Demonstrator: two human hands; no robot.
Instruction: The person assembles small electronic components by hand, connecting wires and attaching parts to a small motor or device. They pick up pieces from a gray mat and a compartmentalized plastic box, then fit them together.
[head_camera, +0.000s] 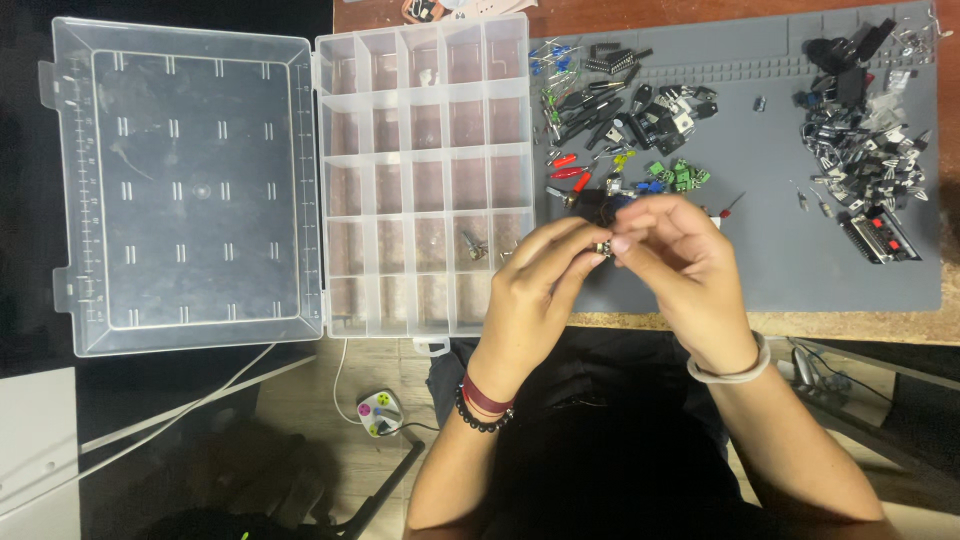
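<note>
- The left hand (535, 285) and the right hand (680, 255) meet fingertip to fingertip over the near edge of the grey rubber work mat (770, 240), both pinching one small metallic electronic part (604, 248).
- The part sits between the two hands, held by the left thumb and forefinger from one side and by the right fingertips from the other; it is too small to tell its exact kind.
- The left wrist wears a dark red band and a black bead bracelet (483, 405); the right wrist wears a pale elastic band (735, 368).
- Just beyond the hands, on the mat, lies a dark blue-black component (598, 203), partly hidden by the fingers.
- Further back on the mat lie small green terminal blocks (683, 176), red-capped parts (568, 168) and a heap of black legged components (640, 105).
- At the mat's far right end lies a separate pile of black and silver parts (865, 160).
- Touching the mat's left edge stands a clear plastic compartment box (425, 170), its hinged lid (185, 185) laid open flat further left of the mat.
- One compartment in the box's second row from the near side, close to the left hand, holds a small metal piece (474, 246); most others look bare.
- The mat rests on a brown wooden tabletop (850, 325).
- Below the tabletop edge, left of the hands, a small grey device with coloured buttons (381, 412) lies on the floor with white cables.
</note>
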